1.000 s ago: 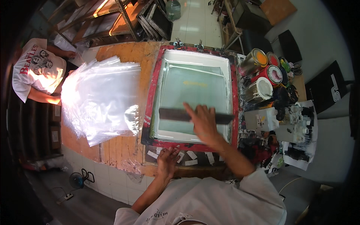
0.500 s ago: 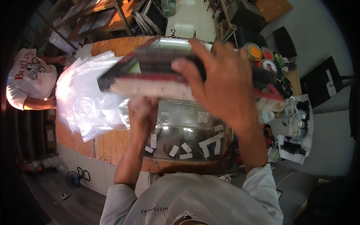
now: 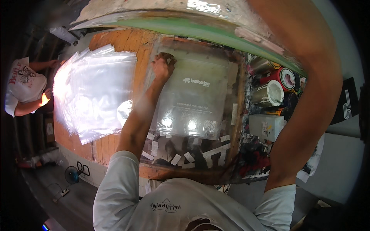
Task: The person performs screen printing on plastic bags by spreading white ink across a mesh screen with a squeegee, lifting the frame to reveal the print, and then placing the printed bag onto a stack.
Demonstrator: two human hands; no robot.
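A clear plastic bag (image 3: 185,98) with white print lies flat on the dark glass-like work surface (image 3: 167,148). My left hand (image 3: 163,65) is at the bag's far left edge, its fingers curled and closed on it. Across the top stretches a raised screen-printing frame (image 3: 162,17), pale-faced with a green band along its lower edge. My right arm reaches up to the frame at the upper right; the hand itself lies beyond the picture's edge.
Left of the work surface lies a fanned stack of clear plastic bags (image 3: 104,92). Paint cans (image 3: 273,93) and a white container (image 3: 266,127) stand at the right. Pale tape strips (image 3: 216,150) stick near the front edge. Another person (image 3: 27,84) stands far left.
The frame has swung up and away from over the bag, uncovering it. My left hand has moved farther out to the bag's far edge; my right hand has gone up out of view.
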